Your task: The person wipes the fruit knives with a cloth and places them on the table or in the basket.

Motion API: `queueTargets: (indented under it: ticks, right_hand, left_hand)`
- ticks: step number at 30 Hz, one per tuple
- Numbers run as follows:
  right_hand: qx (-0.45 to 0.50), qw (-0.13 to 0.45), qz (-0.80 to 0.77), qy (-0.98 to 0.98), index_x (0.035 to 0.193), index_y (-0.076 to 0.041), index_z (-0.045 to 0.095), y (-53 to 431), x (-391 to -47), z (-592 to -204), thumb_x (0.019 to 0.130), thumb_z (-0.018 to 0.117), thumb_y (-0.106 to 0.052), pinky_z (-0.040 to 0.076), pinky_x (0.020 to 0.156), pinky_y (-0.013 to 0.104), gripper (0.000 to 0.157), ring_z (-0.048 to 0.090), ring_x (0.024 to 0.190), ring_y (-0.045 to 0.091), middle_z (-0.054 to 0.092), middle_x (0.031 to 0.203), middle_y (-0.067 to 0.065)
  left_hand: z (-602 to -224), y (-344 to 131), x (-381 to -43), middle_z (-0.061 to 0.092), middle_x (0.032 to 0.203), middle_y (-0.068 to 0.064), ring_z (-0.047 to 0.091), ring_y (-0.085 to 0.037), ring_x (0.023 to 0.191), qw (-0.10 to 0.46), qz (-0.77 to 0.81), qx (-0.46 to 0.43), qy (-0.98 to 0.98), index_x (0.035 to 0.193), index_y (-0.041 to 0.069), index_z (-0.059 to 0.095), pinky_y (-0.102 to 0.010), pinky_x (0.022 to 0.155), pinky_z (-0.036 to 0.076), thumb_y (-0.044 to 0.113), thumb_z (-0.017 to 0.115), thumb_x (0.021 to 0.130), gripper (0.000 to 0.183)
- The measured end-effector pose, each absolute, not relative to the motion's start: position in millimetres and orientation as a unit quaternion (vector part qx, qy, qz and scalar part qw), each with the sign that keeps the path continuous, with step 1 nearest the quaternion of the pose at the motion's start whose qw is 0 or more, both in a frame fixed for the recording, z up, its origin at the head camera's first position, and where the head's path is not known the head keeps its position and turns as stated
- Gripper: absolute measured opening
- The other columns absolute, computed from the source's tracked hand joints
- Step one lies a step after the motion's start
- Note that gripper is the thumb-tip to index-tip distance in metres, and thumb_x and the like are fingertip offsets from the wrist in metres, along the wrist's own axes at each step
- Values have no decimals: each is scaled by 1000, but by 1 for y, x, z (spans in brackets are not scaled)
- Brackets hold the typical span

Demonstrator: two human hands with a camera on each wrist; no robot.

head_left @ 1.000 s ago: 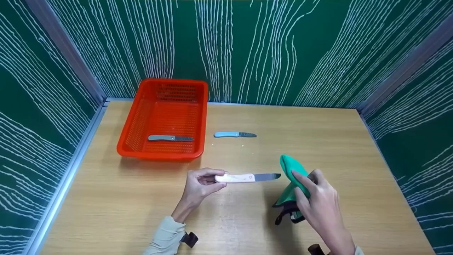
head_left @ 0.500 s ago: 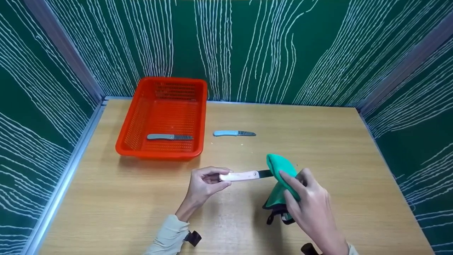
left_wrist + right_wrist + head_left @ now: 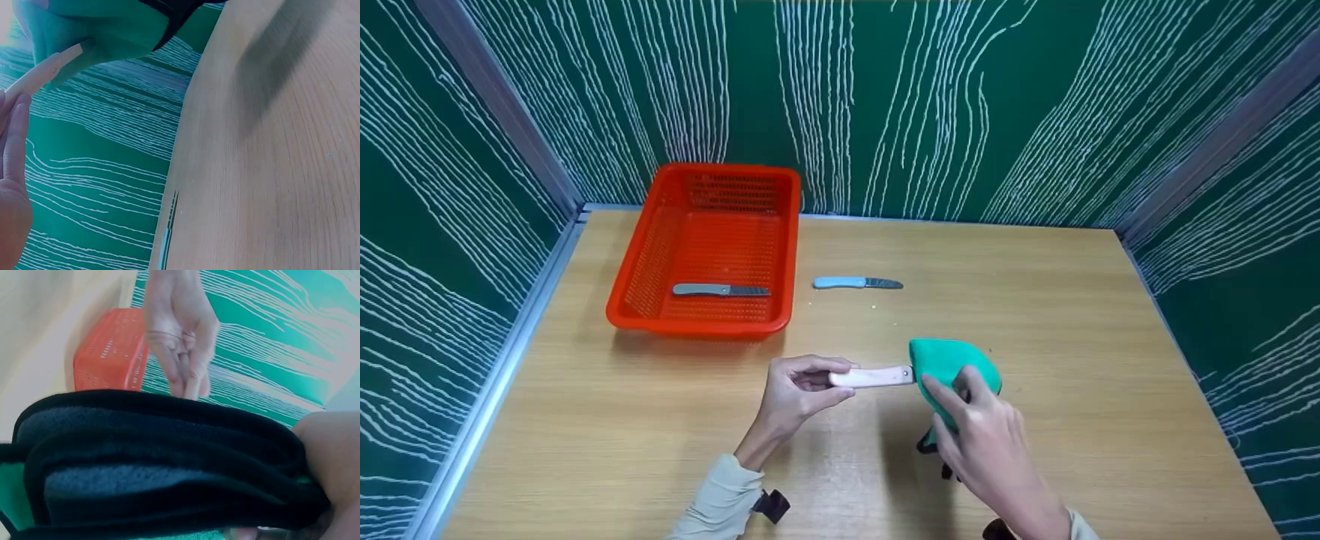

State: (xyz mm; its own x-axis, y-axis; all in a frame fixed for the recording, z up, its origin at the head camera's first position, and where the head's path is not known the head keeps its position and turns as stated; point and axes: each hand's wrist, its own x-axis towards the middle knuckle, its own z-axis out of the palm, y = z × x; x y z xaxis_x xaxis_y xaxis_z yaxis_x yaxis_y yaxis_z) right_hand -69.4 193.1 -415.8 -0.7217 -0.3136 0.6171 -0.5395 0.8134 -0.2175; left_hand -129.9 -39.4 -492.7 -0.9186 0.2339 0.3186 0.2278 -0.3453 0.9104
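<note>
My left hand (image 3: 795, 397) pinches the pale pink handle of a knife (image 3: 874, 376) by its end, holding it level above the table. The knife's blade is hidden inside a folded green cloth (image 3: 952, 364) with dark edging. Fingers and thumb of my right hand (image 3: 990, 442) grip the cloth around the blade, close to where it meets the handle. In the left wrist view the pink handle (image 3: 39, 76) runs into the green cloth (image 3: 107, 34). The right wrist view shows the cloth's dark edging and grey inner folds (image 3: 124, 478), with the left hand (image 3: 180, 326) beyond.
A red plastic basket (image 3: 791, 247) stands at the back left of the wooden table (image 3: 1035, 292), with a grey-handled knife (image 3: 720, 290) in it. Right of the basket lies a blue-handled knife (image 3: 857, 283). Green walls with white lines enclose the table's back and sides.
The right hand and cloth have moved left onto the knife. The blade, bare at first, is now covered by the cloth up to the handle. The left hand has shifted slightly right.
</note>
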Motion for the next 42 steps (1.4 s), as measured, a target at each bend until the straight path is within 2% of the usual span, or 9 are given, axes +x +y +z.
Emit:
queueTargets:
  ticks: [4,13,22,32,42]
  right_hand:
    - [228,269,179,-919,101,-7,74,192,-69,-419,64,69,2,26,37,13,38,27,46,4,41,78,3]
    - [215,244,157,-932,101,-8,74,196,-71,-422,66,71,1,30,37,14,36,33,44,8,44,80,7]
    - [213,265,159,-927,99,-6,74,208,-75,-426,67,64,3,28,35,16,35,32,42,8,43,78,7]
    - [170,240,167,-941,102,-4,73,225,-79,-427,69,67,3,28,36,15,34,34,46,7,48,83,10]
    - [132,231,183,-946,98,-1,74,240,-80,-429,69,62,5,30,37,17,32,36,49,9,47,79,10]
  left_hand:
    - [-491,-39,-129,69,98,-22,68,-28,82,-3,794,213,569,95,-13,68,-43,74,57,-8,77,71,27]
    - [-490,-39,-129,69,97,-21,68,-29,82,-4,794,218,567,94,-13,68,-42,73,57,-7,78,70,27]
    - [-490,-41,-128,69,96,-23,68,-28,81,-10,801,208,561,94,-15,67,-42,72,57,-7,79,68,29]
    - [-491,-48,-129,68,96,-26,68,-28,81,-12,798,210,564,96,-16,66,-41,71,58,-8,78,69,30]
    - [-490,-55,-130,69,95,-23,68,-27,80,-23,796,209,567,96,-15,66,-41,73,57,-7,76,72,27]
